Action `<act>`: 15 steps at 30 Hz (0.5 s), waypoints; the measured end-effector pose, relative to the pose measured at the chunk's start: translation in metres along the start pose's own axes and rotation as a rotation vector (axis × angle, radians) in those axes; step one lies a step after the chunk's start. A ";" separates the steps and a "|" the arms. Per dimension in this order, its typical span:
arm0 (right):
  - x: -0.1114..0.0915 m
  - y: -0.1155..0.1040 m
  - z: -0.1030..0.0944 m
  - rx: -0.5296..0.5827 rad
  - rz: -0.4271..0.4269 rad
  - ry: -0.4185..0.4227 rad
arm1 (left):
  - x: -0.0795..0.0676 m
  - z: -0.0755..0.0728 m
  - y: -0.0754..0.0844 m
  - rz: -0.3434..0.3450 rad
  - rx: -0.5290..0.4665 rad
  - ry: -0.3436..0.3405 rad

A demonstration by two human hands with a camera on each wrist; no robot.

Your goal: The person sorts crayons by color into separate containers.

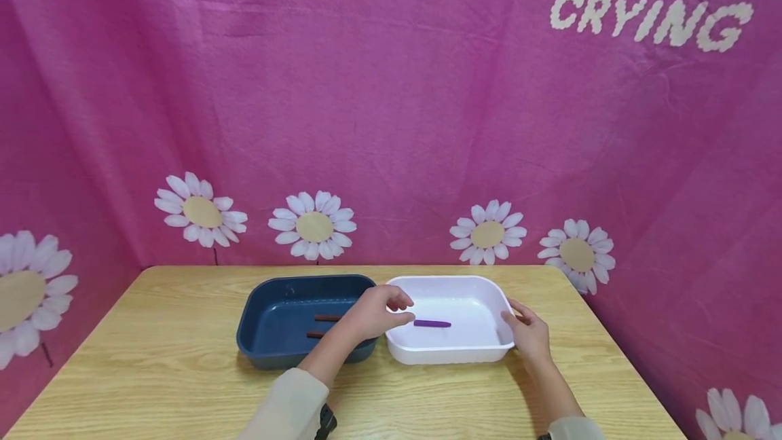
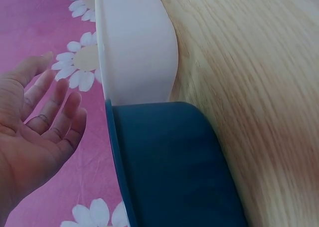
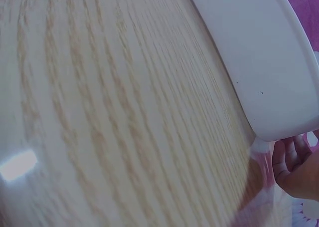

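Note:
My left hand (image 1: 374,313) hangs over the place where two plastic basins meet, its fingers loosely bent and apart with nothing between them. Below and to its right, a short purple stick (image 1: 432,323), like a crayon, lies in the white basin (image 1: 449,356). My right hand (image 1: 530,336) holds that basin by its right wall, thumb over the rim and fingers outside; the right wrist view shows fingers against the white wall (image 3: 269,67). Two brown sticks (image 1: 315,335) lie in the dark blue basin (image 1: 269,361), partly hidden by my left hand and forearm.
Both basins stand side by side on a light wood-grain table (image 1: 153,372), their near ends touching in the left wrist view. A pink cloth (image 1: 391,121) with daisies and lettering hangs behind the table and along its sides.

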State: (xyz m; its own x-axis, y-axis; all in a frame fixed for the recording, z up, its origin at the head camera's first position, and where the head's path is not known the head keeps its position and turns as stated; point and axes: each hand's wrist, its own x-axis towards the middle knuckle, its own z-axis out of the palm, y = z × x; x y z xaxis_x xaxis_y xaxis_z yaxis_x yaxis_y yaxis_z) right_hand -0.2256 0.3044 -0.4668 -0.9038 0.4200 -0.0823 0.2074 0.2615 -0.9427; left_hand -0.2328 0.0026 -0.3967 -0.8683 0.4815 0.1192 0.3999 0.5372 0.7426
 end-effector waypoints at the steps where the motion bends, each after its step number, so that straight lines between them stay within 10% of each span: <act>1: 0.000 0.000 0.000 -0.001 0.001 0.000 | -0.002 0.000 -0.001 0.006 -0.003 0.001; 15: -0.001 0.001 0.001 0.021 0.023 -0.004 | -0.045 -0.012 -0.004 0.016 -0.072 -0.016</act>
State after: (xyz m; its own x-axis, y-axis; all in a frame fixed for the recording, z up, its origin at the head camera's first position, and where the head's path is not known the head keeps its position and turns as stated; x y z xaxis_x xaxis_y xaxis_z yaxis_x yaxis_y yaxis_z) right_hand -0.2253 0.3032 -0.4678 -0.9004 0.4221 -0.1058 0.2208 0.2336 -0.9469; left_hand -0.1989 -0.0293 -0.3974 -0.8566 0.5014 0.1214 0.3914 0.4783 0.7862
